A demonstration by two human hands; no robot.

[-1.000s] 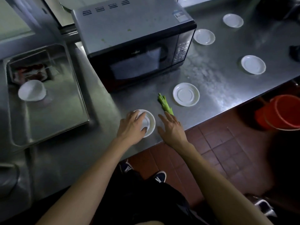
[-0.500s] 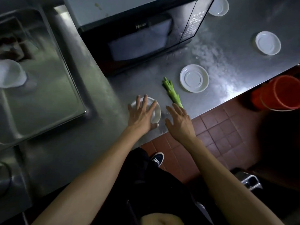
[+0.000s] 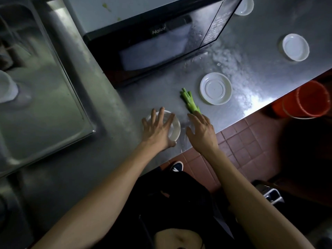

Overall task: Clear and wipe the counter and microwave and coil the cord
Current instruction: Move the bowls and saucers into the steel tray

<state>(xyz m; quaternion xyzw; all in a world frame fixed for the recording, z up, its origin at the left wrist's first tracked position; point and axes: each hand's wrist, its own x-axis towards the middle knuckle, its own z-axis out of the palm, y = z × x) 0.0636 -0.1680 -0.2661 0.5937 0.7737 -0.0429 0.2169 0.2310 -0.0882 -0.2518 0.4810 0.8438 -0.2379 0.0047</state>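
A small white dish (image 3: 175, 126) sits near the steel counter's (image 3: 140, 97) front edge. My left hand (image 3: 158, 128) lies over it with fingers spread and straight. Just to its right, my right hand (image 3: 201, 131) hovers flat at the counter edge, fingertips close to the lower end of a green vegetable stalk (image 3: 189, 102). A black and grey microwave (image 3: 152, 38) stands behind. A white saucer (image 3: 216, 88) lies right of the stalk. No cord is in view.
Two more white saucers (image 3: 295, 47) (image 3: 244, 7) lie at the right and back. A steel sink (image 3: 36, 97) with a white bowl (image 3: 7, 88) is at the left. An orange bucket (image 3: 305, 99) stands on the tiled floor (image 3: 239, 146).
The view has shifted closer to the counter. My left hand has spread flatter over the small dish. My right hand has moved slightly toward the stalk.
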